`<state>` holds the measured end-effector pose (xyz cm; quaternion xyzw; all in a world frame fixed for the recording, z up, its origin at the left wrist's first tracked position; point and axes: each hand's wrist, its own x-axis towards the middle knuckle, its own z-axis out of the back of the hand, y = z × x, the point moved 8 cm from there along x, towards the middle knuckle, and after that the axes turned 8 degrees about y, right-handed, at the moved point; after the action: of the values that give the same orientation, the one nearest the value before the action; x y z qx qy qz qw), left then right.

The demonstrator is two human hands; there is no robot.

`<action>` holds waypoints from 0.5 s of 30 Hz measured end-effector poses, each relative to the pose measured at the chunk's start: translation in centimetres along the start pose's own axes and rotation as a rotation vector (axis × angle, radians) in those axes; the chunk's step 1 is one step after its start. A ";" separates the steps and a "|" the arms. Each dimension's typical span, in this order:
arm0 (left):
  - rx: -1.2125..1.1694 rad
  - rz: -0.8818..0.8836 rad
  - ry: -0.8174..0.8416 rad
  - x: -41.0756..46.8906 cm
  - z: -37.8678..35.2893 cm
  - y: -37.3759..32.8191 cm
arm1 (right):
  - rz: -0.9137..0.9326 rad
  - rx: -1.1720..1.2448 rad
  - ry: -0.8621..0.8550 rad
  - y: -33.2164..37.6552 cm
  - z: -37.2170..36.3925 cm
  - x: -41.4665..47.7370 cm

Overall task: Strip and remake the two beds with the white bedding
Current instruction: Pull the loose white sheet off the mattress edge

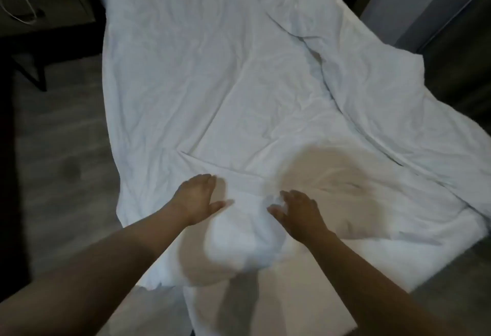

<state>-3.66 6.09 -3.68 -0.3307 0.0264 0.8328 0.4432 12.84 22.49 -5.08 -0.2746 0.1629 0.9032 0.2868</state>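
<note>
Flanking a bunched sheet, both hands spread; desk beyond.

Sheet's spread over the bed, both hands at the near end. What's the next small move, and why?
Probably close both hands on the bunched fold between them and pull it toward you. The left hand lies flat, the right hand curls at that bunch, and the sheet is wrinkled and heaped at far right.

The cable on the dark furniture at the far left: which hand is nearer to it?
Left. The left hand lies on the white sheet, below and right of the cable; the right hand is farther right.
</note>
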 end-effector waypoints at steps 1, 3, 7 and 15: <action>0.043 -0.003 0.014 1.3 -0.3 0.1 | -0.019 -0.005 -0.011 -0.4 -0.4 0.9; 0.111 -0.006 0.046 4.0 -1.0 0.5 | -0.044 -0.008 -0.019 -0.8 -1.4 2.7; 0.218 -0.002 0.152 8.2 -3.3 1.0 | -0.056 -0.014 0.007 -1.3 -3.1 5.2; 0.252 -0.063 0.222 6.9 -6.2 -1.0 | 0.032 -0.069 -0.004 -1.4 -5.4 3.2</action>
<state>-2.29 9.59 -12.26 -0.3633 0.1690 0.7667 0.5015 13.70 22.53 -11.49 -0.2800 0.1352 0.9133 0.2632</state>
